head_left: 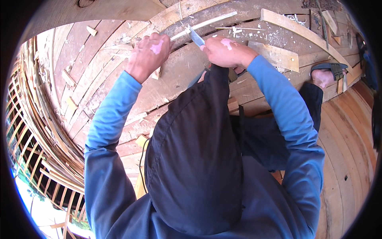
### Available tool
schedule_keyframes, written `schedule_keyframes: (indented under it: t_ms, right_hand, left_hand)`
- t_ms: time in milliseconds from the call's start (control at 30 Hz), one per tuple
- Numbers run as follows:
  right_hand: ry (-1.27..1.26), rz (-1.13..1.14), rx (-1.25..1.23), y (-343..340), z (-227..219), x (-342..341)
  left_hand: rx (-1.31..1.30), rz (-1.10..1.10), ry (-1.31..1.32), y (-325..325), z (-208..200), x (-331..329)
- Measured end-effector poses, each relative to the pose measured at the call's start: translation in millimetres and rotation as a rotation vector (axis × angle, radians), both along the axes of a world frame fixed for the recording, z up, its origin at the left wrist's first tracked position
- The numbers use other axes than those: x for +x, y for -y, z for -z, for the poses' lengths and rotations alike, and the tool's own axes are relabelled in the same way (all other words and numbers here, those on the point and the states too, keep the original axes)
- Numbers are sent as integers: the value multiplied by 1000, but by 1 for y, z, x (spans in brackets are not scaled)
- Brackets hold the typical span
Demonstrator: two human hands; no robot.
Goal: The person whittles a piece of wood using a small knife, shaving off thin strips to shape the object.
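My left hand is closed round the near end of a thin pale wooden strip, which slants up and away to the right. In my right hand is a knife, its handle hidden by my fingers. The knife's blade points away and to the left, its tip at the strip. A small curl of shaving shows by the tip. Both arms reach forward over my bent, dark-trousered knee.
Wood shavings and offcuts litter the plank floor. A long curved wooden slat and a short board lie at the right. Along the left, a bundle of thin strips rests by a slatted lattice. A sandalled foot is at the right.
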State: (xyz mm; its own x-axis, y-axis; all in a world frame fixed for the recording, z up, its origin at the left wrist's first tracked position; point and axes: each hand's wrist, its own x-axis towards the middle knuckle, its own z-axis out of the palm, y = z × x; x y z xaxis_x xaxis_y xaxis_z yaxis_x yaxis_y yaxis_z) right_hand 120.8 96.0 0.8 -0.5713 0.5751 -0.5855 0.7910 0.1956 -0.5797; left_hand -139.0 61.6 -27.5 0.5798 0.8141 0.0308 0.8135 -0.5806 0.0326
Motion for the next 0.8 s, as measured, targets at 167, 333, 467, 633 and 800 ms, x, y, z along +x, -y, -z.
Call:
schedule_keyframes:
  t_ms: [167, 333, 467, 633, 800]
  right_hand:
    - [65, -178, 680, 29, 20, -1]
    - [20, 32, 269, 21, 23, -11]
    - [38, -6, -72, -2, 4, -12]
    - [-57, 222, -422, -4, -3, -7]
    - [21, 3, 33, -4, -4, -1]
  left_hand:
    - [-9, 11, -50, -8, -15, -1]
    - [36, 81, 17, -15, -22, 5]
    - [-67, 42, 25, -19, -20, 4]
    - [-83, 44, 48, -17, -19, 3]
    - [-48, 65, 20, -22, -23, 5]
